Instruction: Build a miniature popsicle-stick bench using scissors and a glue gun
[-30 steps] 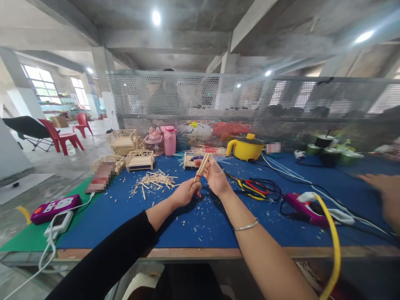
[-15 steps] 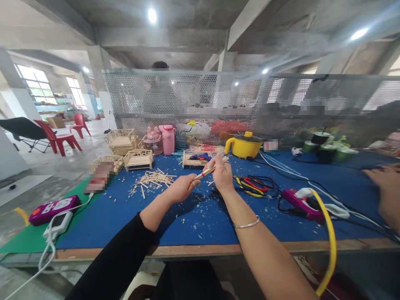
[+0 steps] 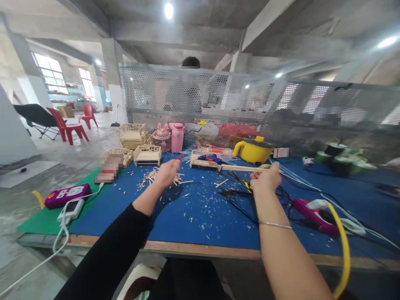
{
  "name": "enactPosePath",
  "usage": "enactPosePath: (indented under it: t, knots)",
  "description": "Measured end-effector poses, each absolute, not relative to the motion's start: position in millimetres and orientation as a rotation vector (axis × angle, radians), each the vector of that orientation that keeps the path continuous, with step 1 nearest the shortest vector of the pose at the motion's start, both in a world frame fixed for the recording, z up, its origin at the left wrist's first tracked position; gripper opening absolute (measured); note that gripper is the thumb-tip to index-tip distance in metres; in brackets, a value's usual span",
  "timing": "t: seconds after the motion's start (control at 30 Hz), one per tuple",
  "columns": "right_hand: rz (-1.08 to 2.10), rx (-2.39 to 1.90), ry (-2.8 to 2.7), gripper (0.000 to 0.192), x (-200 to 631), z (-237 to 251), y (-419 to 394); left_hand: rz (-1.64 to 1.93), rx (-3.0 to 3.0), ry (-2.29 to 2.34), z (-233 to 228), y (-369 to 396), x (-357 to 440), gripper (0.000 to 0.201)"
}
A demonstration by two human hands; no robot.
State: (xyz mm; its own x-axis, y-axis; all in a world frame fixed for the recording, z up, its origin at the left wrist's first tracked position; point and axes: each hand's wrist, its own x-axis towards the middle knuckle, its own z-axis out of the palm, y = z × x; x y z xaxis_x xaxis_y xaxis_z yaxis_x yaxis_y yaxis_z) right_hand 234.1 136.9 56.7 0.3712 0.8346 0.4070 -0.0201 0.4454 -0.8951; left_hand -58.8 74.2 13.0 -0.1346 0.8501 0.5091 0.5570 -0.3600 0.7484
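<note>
My right hand (image 3: 265, 179) is closed around a pair of long wooden sticks (image 3: 240, 168), which lie level and point left over the blue table mat (image 3: 193, 212). A silver bangle sits on that wrist. My left hand (image 3: 167, 173), in a black sleeve, is raised above a pile of short wooden sticks (image 3: 158, 177). Its fingers pinch a small red piece (image 3: 180, 157). The two hands are well apart, and the left one does not touch the long sticks.
Small wooden furniture models (image 3: 146, 155) stand at the back left beside a pink bottle (image 3: 177, 137) and a yellow pot (image 3: 253, 150). Cutters and cables (image 3: 240, 193), a purple glue gun (image 3: 312, 208) and a yellow cord (image 3: 343, 237) lie right. A person sits behind the mesh partition (image 3: 218, 96).
The hands have pulled apart. My right hand carried the sticks to the right and laid them level, and my left hand came away with the red piece. Another person's hand at the right left the view.
</note>
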Motion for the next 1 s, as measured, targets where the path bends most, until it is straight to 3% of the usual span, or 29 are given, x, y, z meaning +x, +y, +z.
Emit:
enactPosePath:
  t: [0.13, 0.27, 0.43, 0.57, 0.67, 0.77, 0.9, 1.0]
  knots:
    - [0.938, -1.018, -1.080, 0.055, 194.7, 37.5, 132.7, 1.804, 1.573, 1.783, 17.2, 80.0, -77.9, 0.052]
    - [1.304, -1.149, -1.170, 0.052, 142.1, 9.6, 120.4, 1.617, 1.728, 1.641, 13.8, 78.3, -66.4, 0.047]
    - [1.273, -1.243, -1.112, 0.048, 126.7, -7.6, 117.1, 1.241, 1.935, 1.517, 1.8, 69.4, -32.5, 0.021]
    - [1.247, -1.200, -1.067, 0.047, 128.6, -12.0, 121.1, 1.270, 2.077, 1.671, -6.0, 64.8, -12.4, 0.027]
    - [1.204, -1.195, -1.121, 0.045, 127.9, -13.1, 121.6, 1.049, 2.160, 1.758, -11.6, 67.6, -11.9, 0.014]
    - [1.021, -1.232, -1.266, 0.044, 133.9, -6.7, 121.6, 0.978, 2.212, 1.795, -16.2, 72.0, -20.0, 0.016]
    - [0.369, -1.265, -1.299, 0.042, 157.0, 9.5, 121.8, 0.770, 2.287, 1.901, -16.9, 72.6, -29.0, 0.012]
    - [0.167, -1.206, -1.215, 0.039, 173.1, 17.5, 121.0, 0.620, 2.286, 1.933, -12.6, 70.4, -31.5, 0.046]
